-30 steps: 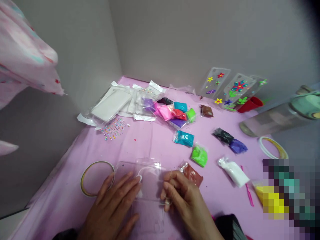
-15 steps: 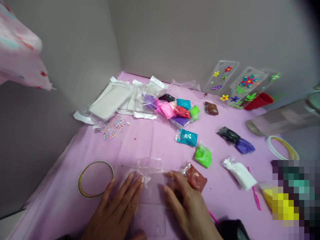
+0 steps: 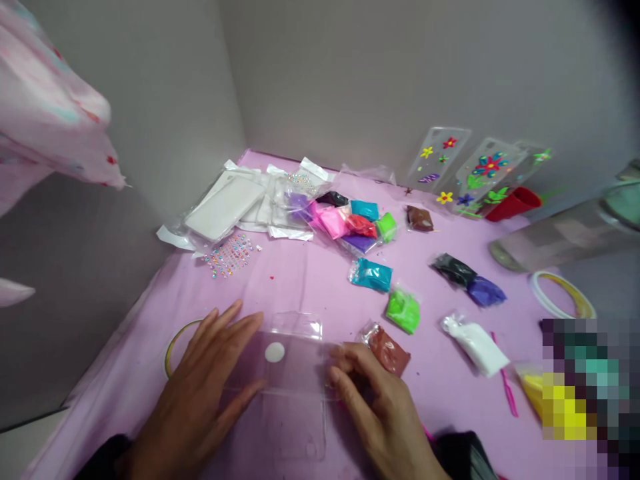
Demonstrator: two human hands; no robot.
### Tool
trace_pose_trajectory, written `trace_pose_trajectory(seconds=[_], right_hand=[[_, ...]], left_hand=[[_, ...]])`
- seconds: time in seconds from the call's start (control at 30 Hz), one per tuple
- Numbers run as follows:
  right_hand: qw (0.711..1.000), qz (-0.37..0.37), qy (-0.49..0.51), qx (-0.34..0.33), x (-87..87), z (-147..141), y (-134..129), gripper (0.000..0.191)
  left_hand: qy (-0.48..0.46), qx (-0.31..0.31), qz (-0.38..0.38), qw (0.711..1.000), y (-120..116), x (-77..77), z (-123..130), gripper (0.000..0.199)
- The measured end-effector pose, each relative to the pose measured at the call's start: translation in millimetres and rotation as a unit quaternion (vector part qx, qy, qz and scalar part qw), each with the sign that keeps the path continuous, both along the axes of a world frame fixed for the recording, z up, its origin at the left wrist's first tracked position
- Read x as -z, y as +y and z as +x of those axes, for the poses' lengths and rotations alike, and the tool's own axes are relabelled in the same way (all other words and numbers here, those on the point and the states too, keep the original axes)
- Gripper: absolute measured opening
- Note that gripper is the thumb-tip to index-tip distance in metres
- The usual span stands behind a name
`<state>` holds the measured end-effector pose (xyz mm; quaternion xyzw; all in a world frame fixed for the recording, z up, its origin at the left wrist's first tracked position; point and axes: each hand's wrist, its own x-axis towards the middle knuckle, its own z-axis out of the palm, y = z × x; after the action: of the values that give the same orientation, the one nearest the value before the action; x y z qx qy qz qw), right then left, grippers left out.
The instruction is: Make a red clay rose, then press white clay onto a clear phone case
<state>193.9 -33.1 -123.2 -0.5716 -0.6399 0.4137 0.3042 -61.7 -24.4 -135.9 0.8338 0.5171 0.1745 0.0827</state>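
Observation:
A clear phone case [image 3: 300, 427] lies upright on the pink cloth in front of me. Across it lies a clear flat sheet [image 3: 300, 373], with a flattened white disc [image 3: 275, 352] on it. My left hand [image 3: 210, 373], fingers apart, is at the left end of the sheet, left of the disc; it holds nothing. The thumb and fingers of my right hand [image 3: 370, 393] are closed on the sheet's right end, beside a brown clay packet [image 3: 387, 350].
A ring of tape [image 3: 173, 353] is partly behind my left hand. Clay packets [image 3: 371, 275] are scattered ahead and right. Wrapped white cases [image 3: 225, 207] and gem stickers [image 3: 233, 255] sit at the back left. Decorated cases [image 3: 485, 170] lean by a red cup [image 3: 515, 203].
My left hand has lifted off and moved left with its fingers spreading, uncovering the white disc. My right hand keeps nearly the same place.

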Motion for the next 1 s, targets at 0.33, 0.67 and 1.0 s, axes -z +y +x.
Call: trace_pose_trajectory(seconds=[0.33,0.67,1.0], right_hand=[[0.936,-0.146,0.313,0.061,-14.7,13,-2,0.041],[0.810,-0.313,0.484,-0.105,-19.5,-7,-5,0.039],[0.819,-0.314,0.464,-0.125,-32.3,-9,-7,0.034]], left_hand=[[-0.295,-0.040,-0.336,0.893,13,-30.2,18,0.010],[-0.456,-0.027,-0.474,0.753,2,-40.0,40,0.022],[-0.446,-0.034,-0.484,0.752,-6,-47.3,42,0.024]])
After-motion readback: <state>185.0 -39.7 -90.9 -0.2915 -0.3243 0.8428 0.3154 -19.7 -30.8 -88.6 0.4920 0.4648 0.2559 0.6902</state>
